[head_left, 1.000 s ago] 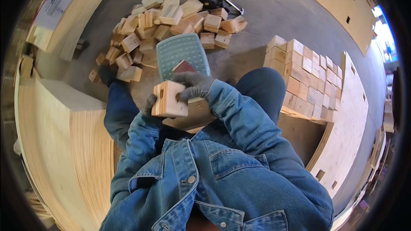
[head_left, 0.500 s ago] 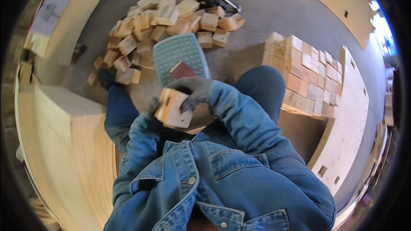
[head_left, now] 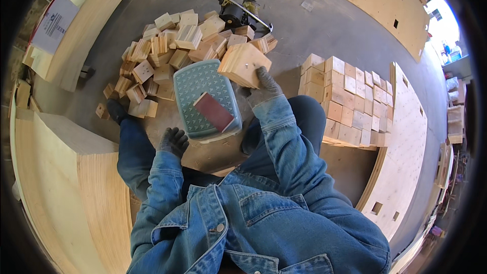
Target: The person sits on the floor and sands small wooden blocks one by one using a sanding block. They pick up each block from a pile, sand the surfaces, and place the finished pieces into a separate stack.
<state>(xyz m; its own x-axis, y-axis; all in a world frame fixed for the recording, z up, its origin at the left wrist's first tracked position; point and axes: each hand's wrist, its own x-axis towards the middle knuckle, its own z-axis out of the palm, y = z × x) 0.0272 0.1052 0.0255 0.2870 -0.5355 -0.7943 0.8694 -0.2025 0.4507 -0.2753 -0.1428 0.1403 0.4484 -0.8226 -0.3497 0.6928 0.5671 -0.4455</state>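
Observation:
My right hand (head_left: 265, 85), in a grey glove, grips a wooden block (head_left: 247, 65) by its near right corner and holds it up, past the right edge of the green plastic stool (head_left: 190, 78). Screw heads or small holes mark the block's upper face. On the stool's textured top lies a dark red sanding block (head_left: 213, 112) or similar flat piece, set at a slant. My left hand (head_left: 174, 141), also gloved, is empty with its fingers apart, just below the stool's near left corner.
Beyond the stool lies a loose heap of wooden blocks (head_left: 165, 45), with a power saw (head_left: 243, 12) behind it. At the right, blocks stand in a neat stack (head_left: 350, 101) beside a plywood panel (head_left: 401, 147). Thick stacked plywood (head_left: 101, 187) rises on my left.
The block has left my left hand and moved up and right in my right hand. My left hand has opened. More of the stool and the red piece now shows.

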